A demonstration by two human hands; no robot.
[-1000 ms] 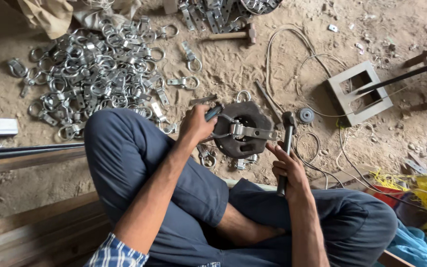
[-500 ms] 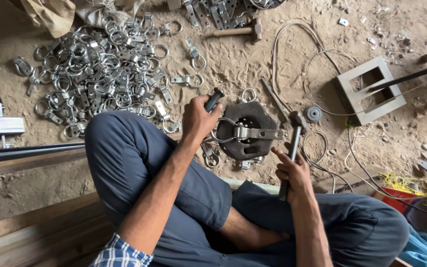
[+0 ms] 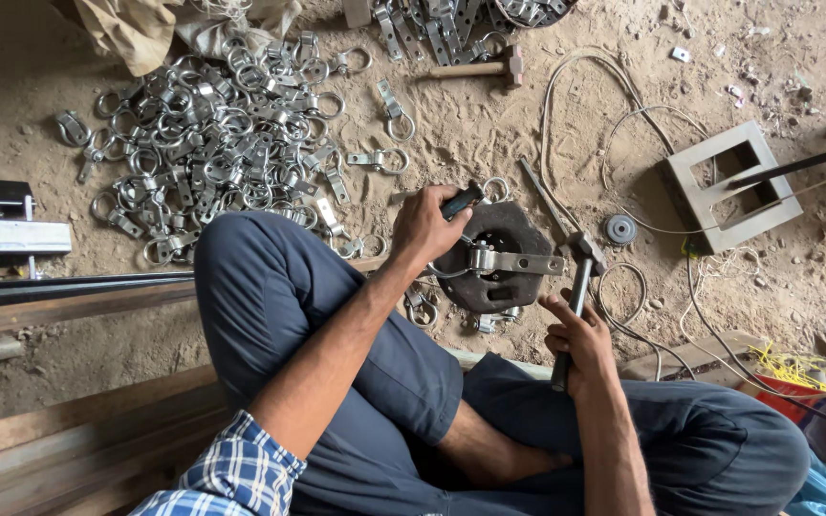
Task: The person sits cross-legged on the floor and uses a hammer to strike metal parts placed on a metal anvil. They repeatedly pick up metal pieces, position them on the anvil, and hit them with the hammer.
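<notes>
Clamp pile (image 3: pixel 212 143) left of disc (image 3: pixel 494 258), clamp (image 3: pixel 513 260) on disc, block (image 3: pixel 730 186) right.

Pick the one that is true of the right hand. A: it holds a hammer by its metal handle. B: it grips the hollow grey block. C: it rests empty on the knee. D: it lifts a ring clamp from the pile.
A: the right hand is closed around the metal handle of the hammer, whose head sits beside the dark round plate.
</notes>
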